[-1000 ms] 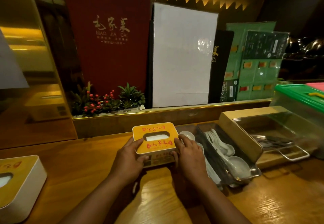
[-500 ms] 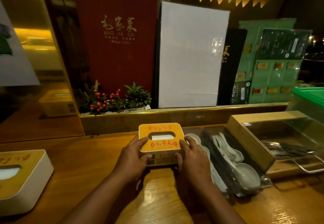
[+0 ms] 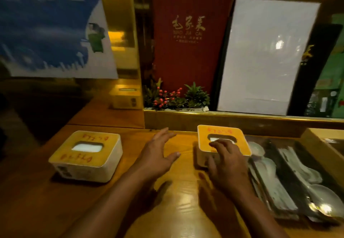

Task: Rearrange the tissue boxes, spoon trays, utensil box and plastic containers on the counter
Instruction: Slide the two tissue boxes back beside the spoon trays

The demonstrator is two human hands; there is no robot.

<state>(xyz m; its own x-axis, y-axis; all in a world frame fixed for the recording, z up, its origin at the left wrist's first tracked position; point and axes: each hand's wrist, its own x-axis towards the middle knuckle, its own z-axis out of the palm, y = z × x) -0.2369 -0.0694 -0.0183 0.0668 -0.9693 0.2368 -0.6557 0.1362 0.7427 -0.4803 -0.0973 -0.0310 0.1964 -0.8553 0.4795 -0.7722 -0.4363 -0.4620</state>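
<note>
Head view: right hand [image 3: 228, 163] flat atop tissue box [image 3: 222, 135]; left hand [image 3: 158, 152] spread, empty, beside.

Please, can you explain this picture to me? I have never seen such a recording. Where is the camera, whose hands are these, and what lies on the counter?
There is no machine here. A person wears a wide-angle camera on the head, so you look down at their own two bare hands. The single picture is taken from there.

On the wooden counter stand two yellow-topped tissue boxes. The right hand rests on the right tissue box, fingers over its top and front edge. The left hand is open above the counter between the boxes and holds nothing. The left tissue box stands untouched.

Beside the right box lie trays of white spoons. Behind the counter stand a red menu, a white board and a small plant.
</note>
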